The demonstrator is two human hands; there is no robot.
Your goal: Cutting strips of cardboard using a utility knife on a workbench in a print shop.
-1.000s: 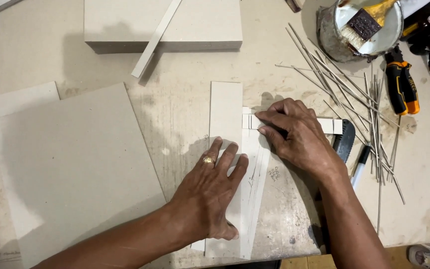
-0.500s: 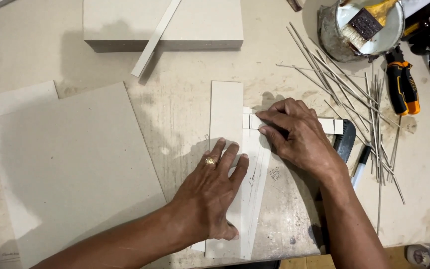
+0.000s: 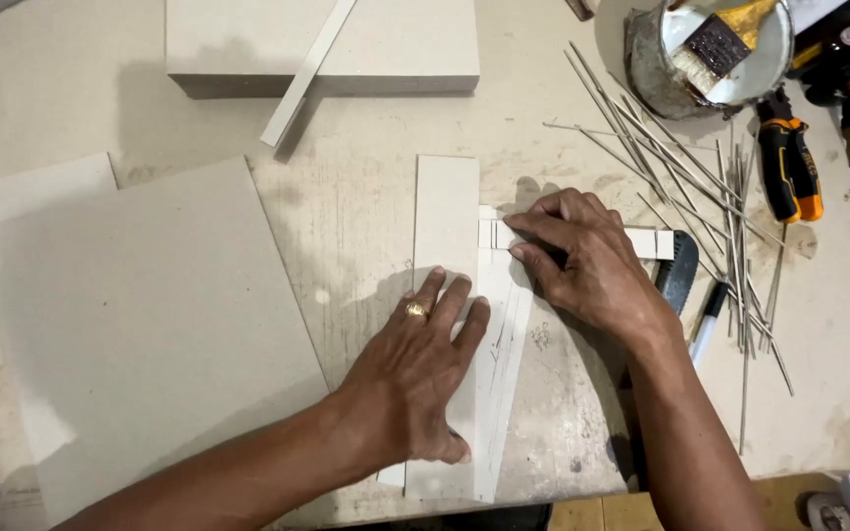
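Pinning card strips flat for marking

Left hand splayed open, pressing long strip steady — right hand at 2 o'clock, fingers curled, pinching crosswise strip; any tool hidden.

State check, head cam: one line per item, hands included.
left hand: flat, pressing the long board strip
right hand: fingertips on the narrow cross strip
tin can: open, brush resting across it
metal rods: loose, scattered
large sheet: flat on the table
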